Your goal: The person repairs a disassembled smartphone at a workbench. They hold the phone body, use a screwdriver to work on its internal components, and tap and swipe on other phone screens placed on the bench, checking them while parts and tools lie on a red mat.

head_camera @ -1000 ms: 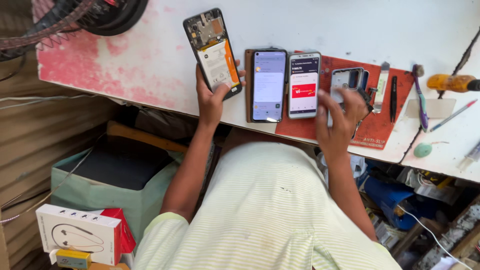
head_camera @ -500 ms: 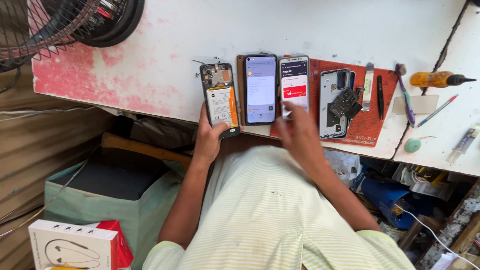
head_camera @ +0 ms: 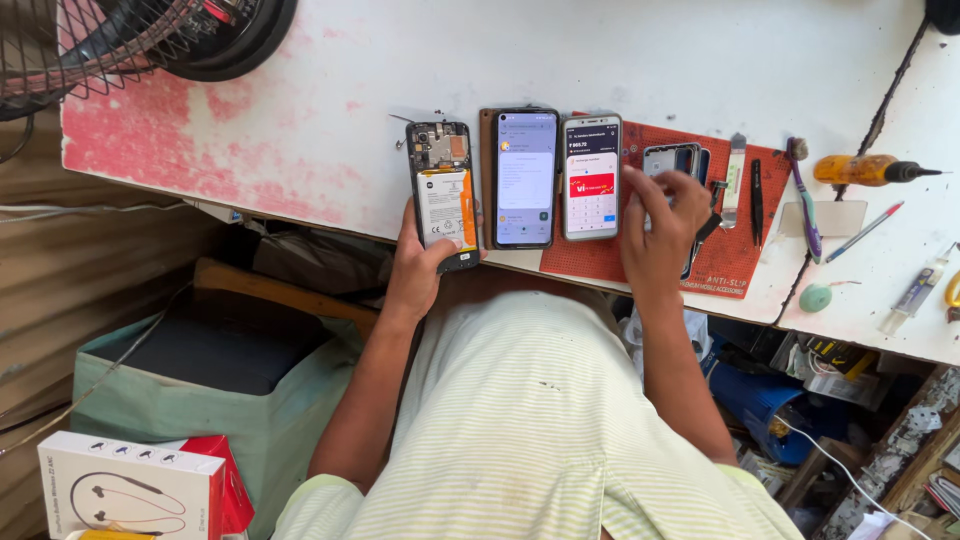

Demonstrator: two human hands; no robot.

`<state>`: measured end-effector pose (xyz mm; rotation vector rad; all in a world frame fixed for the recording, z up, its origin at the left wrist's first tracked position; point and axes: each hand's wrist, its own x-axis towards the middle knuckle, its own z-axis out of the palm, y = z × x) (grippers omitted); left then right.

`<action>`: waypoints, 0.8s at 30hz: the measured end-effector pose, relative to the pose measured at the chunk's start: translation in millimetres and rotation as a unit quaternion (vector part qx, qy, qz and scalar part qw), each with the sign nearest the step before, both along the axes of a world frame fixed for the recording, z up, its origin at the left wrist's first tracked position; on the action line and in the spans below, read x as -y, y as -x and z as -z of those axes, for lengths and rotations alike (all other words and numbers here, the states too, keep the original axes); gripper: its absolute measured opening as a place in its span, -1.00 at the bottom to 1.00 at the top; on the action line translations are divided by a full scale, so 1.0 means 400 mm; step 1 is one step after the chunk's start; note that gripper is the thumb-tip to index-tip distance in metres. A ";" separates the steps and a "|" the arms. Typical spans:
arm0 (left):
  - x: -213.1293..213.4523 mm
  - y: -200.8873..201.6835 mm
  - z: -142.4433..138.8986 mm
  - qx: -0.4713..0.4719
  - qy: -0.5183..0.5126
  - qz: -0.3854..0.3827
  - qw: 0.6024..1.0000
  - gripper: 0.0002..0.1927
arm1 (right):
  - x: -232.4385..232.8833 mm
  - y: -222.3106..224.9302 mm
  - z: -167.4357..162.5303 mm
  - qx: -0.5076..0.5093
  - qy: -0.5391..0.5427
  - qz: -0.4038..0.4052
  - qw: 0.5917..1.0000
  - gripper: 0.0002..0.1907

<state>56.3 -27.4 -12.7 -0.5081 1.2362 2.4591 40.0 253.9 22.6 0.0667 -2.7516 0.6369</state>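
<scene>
My left hand (head_camera: 418, 268) holds an opened phone (head_camera: 443, 193) by its lower end; its back is off, with the battery and board showing. It lies flat at the white table's (head_camera: 650, 60) front edge, next to two phones with lit screens, a dark one (head_camera: 525, 178) and a white one (head_camera: 591, 178). My right hand (head_camera: 660, 228) rests on the red work mat (head_camera: 590, 262), fingers curled over the lower part of a dark phone back cover (head_camera: 672, 158). A black piece sticks out from under that hand.
On the mat and table to the right lie metal tweezers (head_camera: 733, 180), black tweezers (head_camera: 757, 200), a toothbrush (head_camera: 805, 200), a yellow screwdriver (head_camera: 865, 170) and a pen (head_camera: 865, 232). A fan (head_camera: 150, 40) stands at far left. Below are a green bag (head_camera: 230, 410) and an earphone box (head_camera: 130, 490).
My left hand lowered the opened phone to the table edge beside the lit phones. My right hand put the cover on the mat, reached left, then came back onto the cover.
</scene>
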 end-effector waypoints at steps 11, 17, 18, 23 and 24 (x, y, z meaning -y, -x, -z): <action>0.001 0.049 0.007 0.037 -0.027 0.018 0.999 -0.18 | 0.123 -0.072 -0.035 0.304 0.257 -0.029 0.917 -0.66; -0.003 0.029 0.015 0.027 -0.026 0.010 0.999 -0.20 | 0.069 -0.015 -0.017 0.069 0.052 -0.065 0.994 -0.75; 0.001 0.016 0.012 0.033 -0.022 0.010 0.999 -0.20 | 0.076 -0.028 -0.016 0.117 0.100 -0.049 0.987 -0.79; 0.035 0.001 -0.001 0.026 -0.023 0.006 0.999 -0.18 | 0.161 -0.088 -0.027 0.234 0.248 -0.046 0.939 -0.79; 0.045 -0.004 -0.003 0.030 -0.025 0.008 0.999 -0.18 | 0.176 -0.094 -0.030 0.237 0.245 -0.050 0.939 -0.77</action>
